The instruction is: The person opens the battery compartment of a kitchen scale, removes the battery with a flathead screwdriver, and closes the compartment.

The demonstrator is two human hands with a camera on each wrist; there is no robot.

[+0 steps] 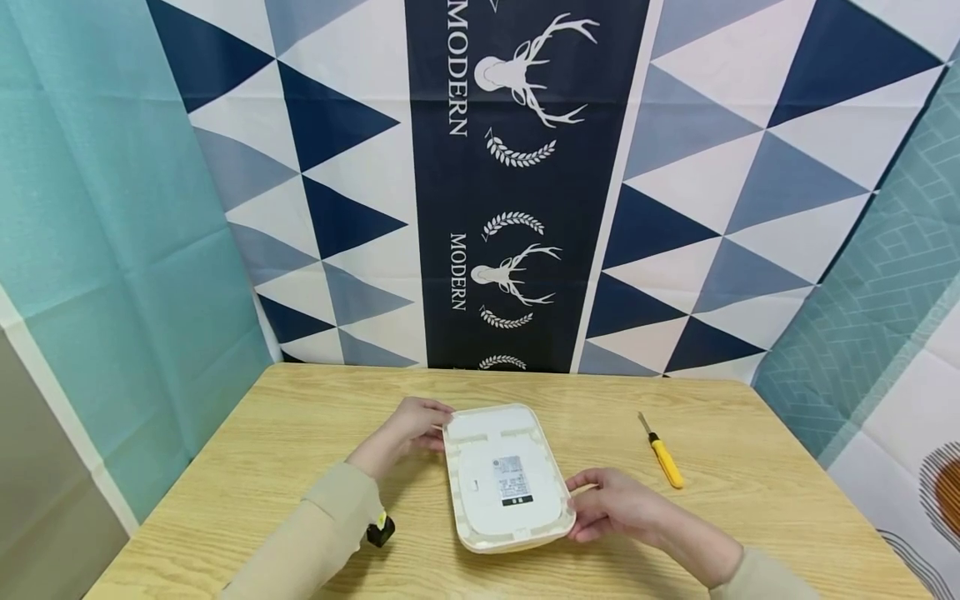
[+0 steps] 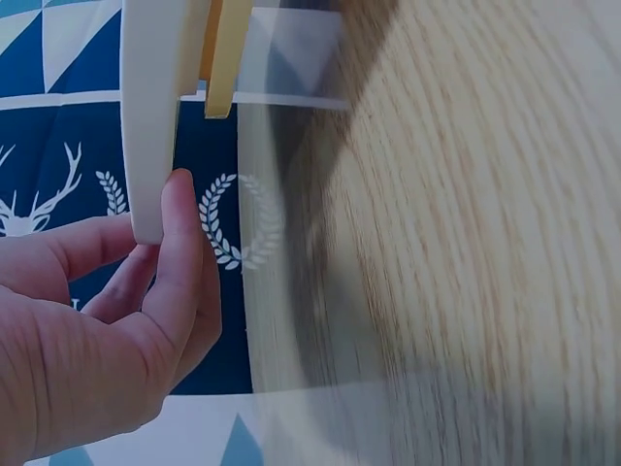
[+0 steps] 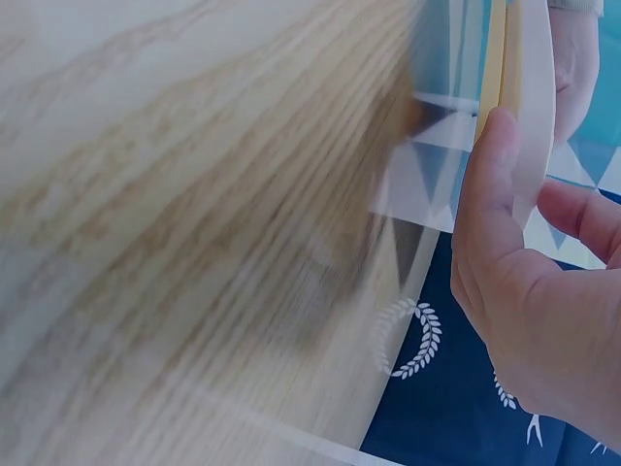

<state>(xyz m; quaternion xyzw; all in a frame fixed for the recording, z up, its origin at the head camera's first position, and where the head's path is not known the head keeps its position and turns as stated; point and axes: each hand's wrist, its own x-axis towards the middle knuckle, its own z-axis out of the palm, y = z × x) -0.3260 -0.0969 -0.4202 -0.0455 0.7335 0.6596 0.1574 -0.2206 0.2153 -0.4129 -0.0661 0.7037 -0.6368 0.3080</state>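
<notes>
A white, rounded rectangular plastic case (image 1: 480,475) with a printed label (image 1: 512,481) facing up is held tilted over the wooden table. My left hand (image 1: 417,425) pinches its far left edge. In the left wrist view, the left hand (image 2: 116,311) has its thumb and fingers on opposite sides of the white rim (image 2: 147,126). At the near right edge, my right hand (image 1: 618,506) grips the case. The right wrist view shows the right hand (image 3: 534,282) with the rim (image 3: 534,116) between thumb and fingers. A yellowish layer shows beneath the rim.
On the table's right side lies a screwdriver (image 1: 663,457) with a yellow and black handle. A small black and yellow object (image 1: 380,530) sits by the left sleeve, partly hidden. Patterned cloth (image 1: 517,183) hangs behind the wooden table (image 1: 315,417).
</notes>
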